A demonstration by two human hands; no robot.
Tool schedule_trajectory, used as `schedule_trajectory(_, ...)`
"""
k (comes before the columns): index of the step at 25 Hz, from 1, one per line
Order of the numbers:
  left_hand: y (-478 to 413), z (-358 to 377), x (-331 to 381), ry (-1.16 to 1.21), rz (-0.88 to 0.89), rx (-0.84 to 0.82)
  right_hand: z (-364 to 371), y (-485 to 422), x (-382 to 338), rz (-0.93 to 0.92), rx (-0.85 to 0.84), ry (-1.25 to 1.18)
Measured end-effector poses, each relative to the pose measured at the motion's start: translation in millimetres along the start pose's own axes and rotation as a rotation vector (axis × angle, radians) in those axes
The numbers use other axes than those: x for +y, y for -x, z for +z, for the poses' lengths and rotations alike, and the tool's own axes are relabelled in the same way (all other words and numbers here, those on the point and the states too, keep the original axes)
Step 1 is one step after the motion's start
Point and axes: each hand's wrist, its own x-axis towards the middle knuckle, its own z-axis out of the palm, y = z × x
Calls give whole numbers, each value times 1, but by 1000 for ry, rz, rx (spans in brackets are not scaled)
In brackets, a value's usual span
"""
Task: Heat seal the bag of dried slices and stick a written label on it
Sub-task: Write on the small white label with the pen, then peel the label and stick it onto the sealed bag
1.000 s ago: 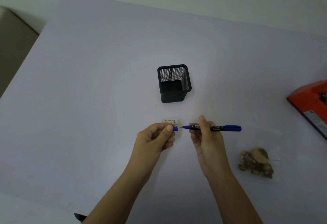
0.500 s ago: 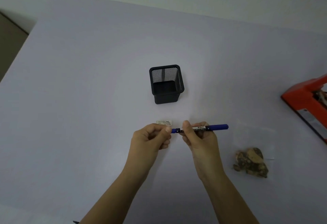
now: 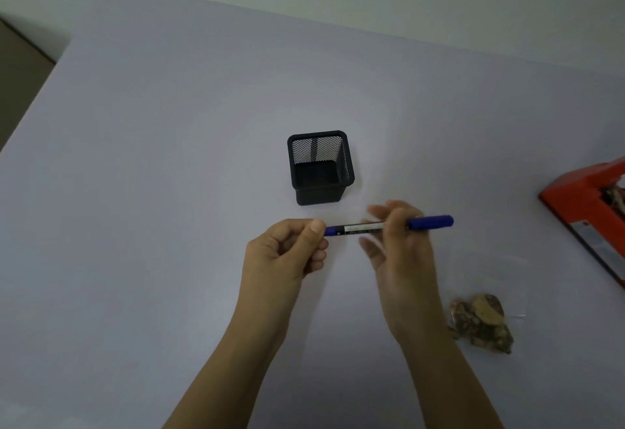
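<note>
Marker [image 3: 365,227] lies crosswise, writing end seemingly leftward

The pale table [image 3: 169,191] bears a black mesh pot [image 3: 319,196]. To its right lie a bag of dried slices [image 3: 482,323] and an orange sealer [image 3: 575,198].

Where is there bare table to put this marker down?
Wide bare table left of the mesh pen holder and the left hand, also behind the holder. Crowded on the right: bag of dried slices, orange sealer at the edge.
</note>
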Motion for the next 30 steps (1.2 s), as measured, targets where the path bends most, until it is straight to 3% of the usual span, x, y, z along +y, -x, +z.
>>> schedule_trajectory(3, -8, 3, 17, -112, 132, 20, 2, -14, -30, -223, 55, -34)
schedule_trajectory(6, -35, 1, 32, -402, 318, 175, 10, -34, -52, -525, 52, 160)
schedule_trajectory(10, -72, -3, 31, -643, 283, 219, 33, -74, -37, -750, -18, 535)
schedule_trajectory(15, -82, -1, 20, -641, 316, 187, 42, -96, 7, -646, -240, 883)
schedule_trajectory(20, -80, -2, 18, -595, 327, 185, 41, -97, 16, -687, -118, 1152)
schedule_trajectory(26, -62, -34, -11, -460, 333, 434, -13, -77, 29, -509, 15, 926)
schedule_trajectory(30, -50, -46, -62, -772, 400, 224, -32, -39, 69, -465, -121, 1079)
